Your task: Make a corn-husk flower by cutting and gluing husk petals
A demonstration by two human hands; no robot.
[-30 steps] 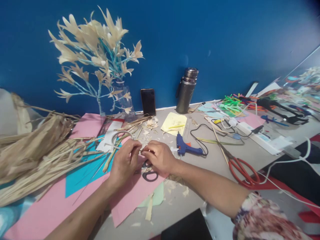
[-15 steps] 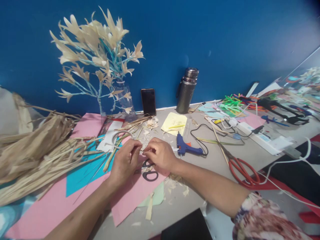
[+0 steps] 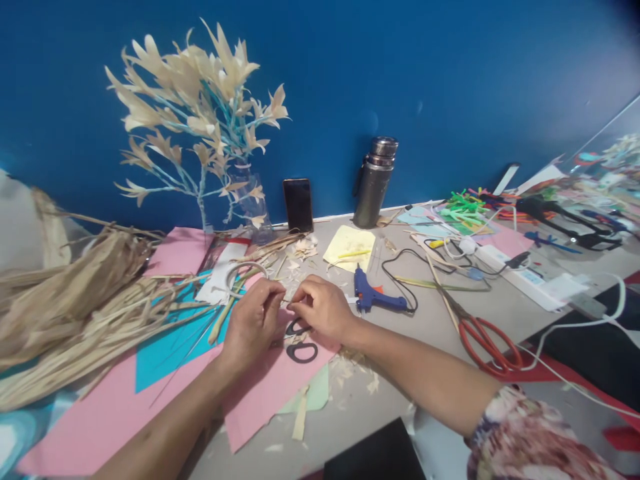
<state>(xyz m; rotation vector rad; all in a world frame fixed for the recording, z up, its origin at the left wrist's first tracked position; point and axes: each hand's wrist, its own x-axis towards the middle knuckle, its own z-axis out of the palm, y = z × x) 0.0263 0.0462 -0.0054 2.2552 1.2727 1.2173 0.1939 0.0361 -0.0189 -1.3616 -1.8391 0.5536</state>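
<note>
My left hand [image 3: 254,321] and my right hand [image 3: 323,308] meet over a pink paper sheet [image 3: 265,393], fingers pinched together on a small pale strip between them that I cannot make out clearly. Black-handled scissors [image 3: 300,345] lie on the pink sheet just under my hands. A roll of tape [image 3: 243,275] and several dried leaf strips [image 3: 75,313] sit just beyond my left hand. A blue glue gun [image 3: 373,297] lies to the right of my right hand.
A vase of pale leaf flowers [image 3: 200,107] stands by the blue wall, with a phone [image 3: 298,204] and a steel flask [image 3: 373,181] beside it. Red scissors [image 3: 480,337], a power strip [image 3: 520,277], cables and coloured scraps crowd the right side. A teal sheet [image 3: 170,347] lies to the left.
My hands have stayed pinched together over the pink sheet; the view has shifted slightly.
</note>
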